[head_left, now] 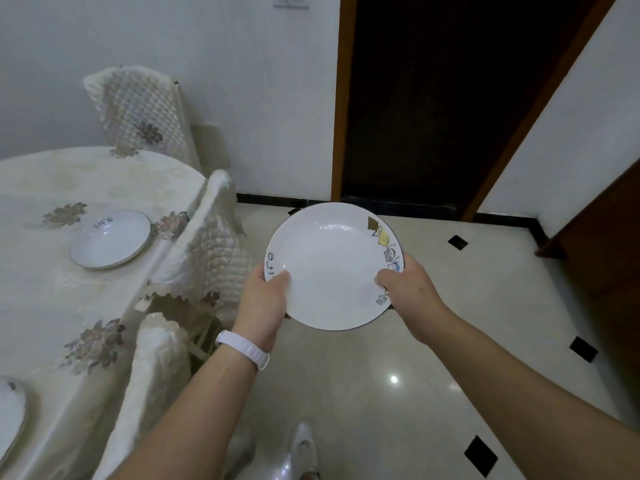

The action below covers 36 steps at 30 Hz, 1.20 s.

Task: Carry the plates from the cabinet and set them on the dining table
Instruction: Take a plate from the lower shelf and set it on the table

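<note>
White walls (270,98) meet a glossy pale tile floor (398,341) set with small black diamond insets and edged by a dark skirting. A dark doorway (443,98) with a brown wooden frame opens ahead. Quilted cream chair covers (145,112) stand along the left. A ceiling light glints off the floor; wooden furniture, perhaps a cabinet (609,258), stands at right.

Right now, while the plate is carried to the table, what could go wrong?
1. Both hands, left and right, pinch only the near rim of the plate; it could tip forward and fall on the hard tile floor.
2. The covered chairs stand between the person and the table; reaching over them may knock the plate.
</note>
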### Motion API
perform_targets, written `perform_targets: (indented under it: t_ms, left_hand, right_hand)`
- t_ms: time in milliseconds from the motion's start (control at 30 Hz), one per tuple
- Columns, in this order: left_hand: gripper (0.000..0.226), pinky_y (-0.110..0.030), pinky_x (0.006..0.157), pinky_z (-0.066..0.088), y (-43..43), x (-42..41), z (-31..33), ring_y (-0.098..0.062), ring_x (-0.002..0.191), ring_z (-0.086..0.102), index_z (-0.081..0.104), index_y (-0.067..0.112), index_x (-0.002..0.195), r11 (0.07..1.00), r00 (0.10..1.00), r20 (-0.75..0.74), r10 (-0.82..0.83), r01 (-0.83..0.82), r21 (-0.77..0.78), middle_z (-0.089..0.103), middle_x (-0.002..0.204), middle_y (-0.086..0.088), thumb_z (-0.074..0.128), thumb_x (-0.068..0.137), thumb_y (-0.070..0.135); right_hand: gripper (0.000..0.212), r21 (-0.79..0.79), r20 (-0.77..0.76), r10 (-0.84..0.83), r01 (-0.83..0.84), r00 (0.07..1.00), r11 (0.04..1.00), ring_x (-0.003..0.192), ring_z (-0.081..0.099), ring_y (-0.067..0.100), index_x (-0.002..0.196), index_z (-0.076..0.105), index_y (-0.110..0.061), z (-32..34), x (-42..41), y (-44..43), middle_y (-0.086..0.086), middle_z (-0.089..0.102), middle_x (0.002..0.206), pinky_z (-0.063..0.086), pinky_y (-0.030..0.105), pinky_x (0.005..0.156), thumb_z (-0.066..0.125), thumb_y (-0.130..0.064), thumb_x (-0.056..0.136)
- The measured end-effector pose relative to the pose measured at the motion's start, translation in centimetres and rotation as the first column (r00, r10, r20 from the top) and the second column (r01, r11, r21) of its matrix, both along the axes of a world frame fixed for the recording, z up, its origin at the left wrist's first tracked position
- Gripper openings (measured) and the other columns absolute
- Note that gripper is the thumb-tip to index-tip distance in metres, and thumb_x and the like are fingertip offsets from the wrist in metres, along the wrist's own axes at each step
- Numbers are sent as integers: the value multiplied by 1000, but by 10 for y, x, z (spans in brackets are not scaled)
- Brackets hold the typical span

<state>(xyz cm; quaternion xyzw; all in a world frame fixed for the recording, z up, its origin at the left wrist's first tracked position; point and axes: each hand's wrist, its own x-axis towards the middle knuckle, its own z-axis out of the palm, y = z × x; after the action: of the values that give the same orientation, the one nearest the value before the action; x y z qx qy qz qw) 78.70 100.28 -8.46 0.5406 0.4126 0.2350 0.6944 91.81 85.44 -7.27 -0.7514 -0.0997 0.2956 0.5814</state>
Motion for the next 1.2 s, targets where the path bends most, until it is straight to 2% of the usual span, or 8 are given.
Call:
perform_targets:
  t_ms: [100, 167, 367, 500, 700, 900, 1000, 1200]
  left_hand:
    - [23, -48, 72, 50, 52, 30, 4, -32, 85, 65, 62, 23, 96, 1000, 1000, 5, -16, 16, 17, 71, 96, -8, 46, 95, 5]
    - [23, -45, 69, 48, 81, 48, 9, -30, 81, 64, 61, 24, 94, 999, 1000, 0, -16, 16, 33, 70, 94, -6, 46, 95, 6]
    - [25, -48, 75, 53, 135, 99, 15, -26, 83, 65, 61, 25, 94, 999, 999, 34, -42, 41, 12, 71, 95, 0, 46, 95, 6]
    - [24, -39, 68, 55, 159, 140, 10, -25, 86, 67, 61, 25, 101, 999, 999, 41, -31, 31, 6, 71, 102, -2, 47, 96, 6]
    - [27, -51, 78, 54, 195, 216, -3, -31, 92, 67, 64, 24, 102, 1000, 1000, 14, 8, -8, -8, 73, 103, -4, 46, 95, 5]
    - [26, -61, 83, 51, 239, 314, -7, -38, 101, 66, 65, 21, 102, 993, 992, -37, 121, -122, -1, 72, 106, -9, 47, 93, 5]
    - [24, -61, 82, 51, 260, 353, 0, -40, 102, 65, 65, 19, 104, 984, 982, -63, 178, -177, 18, 71, 106, -11, 49, 92, 6]
    - [28, -60, 84, 53, 305, 392, 21, -33, 100, 68, 66, 23, 108, 960, 962, -26, 272, -269, 70, 73, 107, -5, 54, 84, 15]
  right_hand:
    - [33, -7, 2, -6, 6, 1000, 1000, 81, 69, 25, 102, 64, -23, 8, 29, 49, 5, 73, 98, 55, 35, 66, 45, 0, 87]
    - [32, -13, 18, -7, 7, 1000, 1000, 85, 70, 28, 106, 63, -21, 12, 47, 77, 5, 73, 99, 56, 34, 64, 46, -1, 88]
    - [36, -28, 65, -4, 6, 998, 1000, 89, 68, 28, 111, 62, -22, 25, 96, 129, 2, 71, 101, 58, 42, 70, 45, -1, 87]
    - [36, -19, 71, 3, -2, 997, 1000, 89, 68, 25, 105, 61, -27, 23, 138, 154, -3, 71, 99, 59, 44, 75, 45, 0, 88]
    - [37, -64, 81, 101, -96, 992, 993, 90, 67, 21, 122, 56, -25, 6, 231, 201, -3, 68, 105, 58, 29, 61, 49, -6, 91]
    - [41, -24, 27, 186, -185, 982, 982, 90, 66, 21, 125, 57, -23, -8, 340, 260, -1, 68, 107, 58, 32, 62, 48, -5, 89]
    - [39, -5, 7, 237, -237, 972, 972, 90, 67, 22, 118, 59, -25, -3, 386, 287, -1, 69, 107, 60, 36, 65, 47, -3, 88]
    - [32, 28, 56, 365, -367, 929, 930, 93, 69, 25, 97, 61, -27, 14, 444, 356, -1, 71, 103, 59, 42, 75, 48, -2, 84]
